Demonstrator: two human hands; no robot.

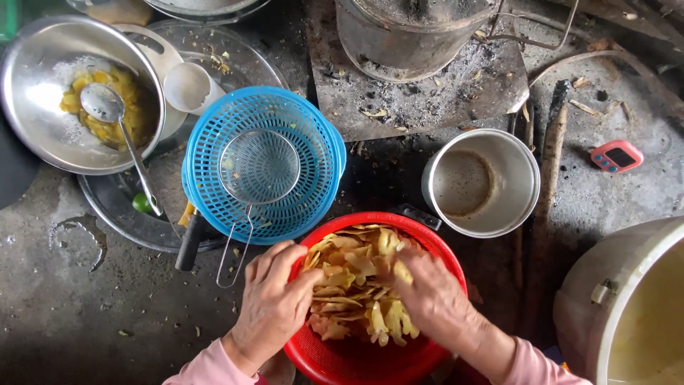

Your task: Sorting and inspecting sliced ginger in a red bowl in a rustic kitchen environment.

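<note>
left hand (274,303): fingers curled loosely into the chips at the near-left rim of the basket, cupping a few, no firm grip
right hand (427,296): palm down on the chip pile, fingers bent and buried among slices; cannot tell if anything is pinched
chips (356,281): pale yellow thin slices heaped in the red basket, between both hands
red basket (342,360): round plastic, on the ground right in front of the person
blue basket (313,142): just behind the red one, wire strainer (258,167) lying inside it
steel bowl (35,71): far left, yellow mash and a ladle (107,107) in it
steel pot (524,185): right of the blue basket, a little brownish liquid at the bottom
timer (616,157): small, red, on the ground far right
risk: slices look brittle, so pressing with both hands could snap them; heap sits high, so a scoop near the rim could tip pieces onto the ashy, dirty floor
</note>
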